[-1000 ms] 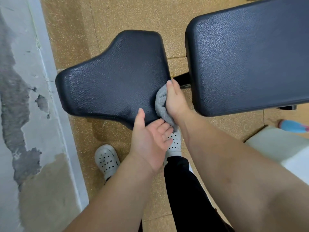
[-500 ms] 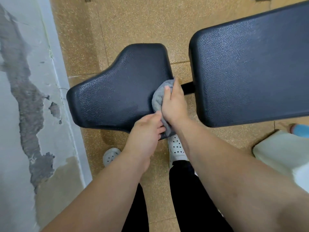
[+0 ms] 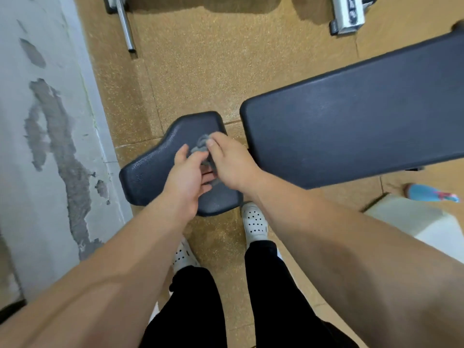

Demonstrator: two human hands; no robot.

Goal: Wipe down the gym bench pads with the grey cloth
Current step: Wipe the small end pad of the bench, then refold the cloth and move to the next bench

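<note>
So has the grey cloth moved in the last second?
Yes. The grey cloth was at the right edge of the small seat pad; now it is bunched between the left hand and right hand over the pad's top.

Nothing here can be read: no word, label, brand or number. The grey metal part [image 3: 347,15] at the top edge of the view carries some dark marks, but they are too blurred to tell whether they are letters.
</note>
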